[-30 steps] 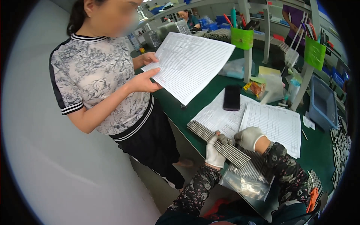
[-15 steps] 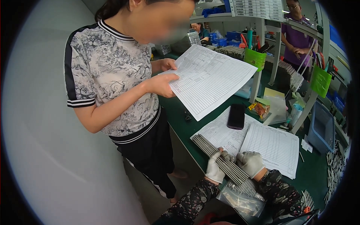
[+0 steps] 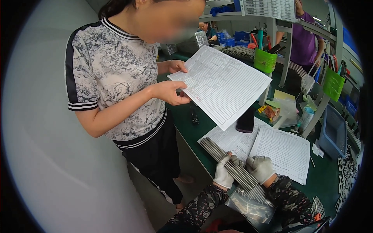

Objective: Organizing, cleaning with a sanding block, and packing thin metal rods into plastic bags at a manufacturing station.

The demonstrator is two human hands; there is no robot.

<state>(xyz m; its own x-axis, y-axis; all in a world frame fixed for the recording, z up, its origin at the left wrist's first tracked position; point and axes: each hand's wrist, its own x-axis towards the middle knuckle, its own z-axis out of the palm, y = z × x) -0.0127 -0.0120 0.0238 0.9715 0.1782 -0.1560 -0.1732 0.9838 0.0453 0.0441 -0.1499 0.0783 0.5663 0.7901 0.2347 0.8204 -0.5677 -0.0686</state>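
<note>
grey metal rods lie in a flat row at the green tabletop edge, left hand and right hand (both white-gloved) clamped on them; best keep even pressure so none roll off over the paper forms.

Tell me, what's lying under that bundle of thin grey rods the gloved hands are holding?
Under the bundle of rods lie printed sheets on the green table; nearer the person, a clear plastic bag. What lies directly beneath is covered.

Gloved hands grip, seemingly, rods.
</note>
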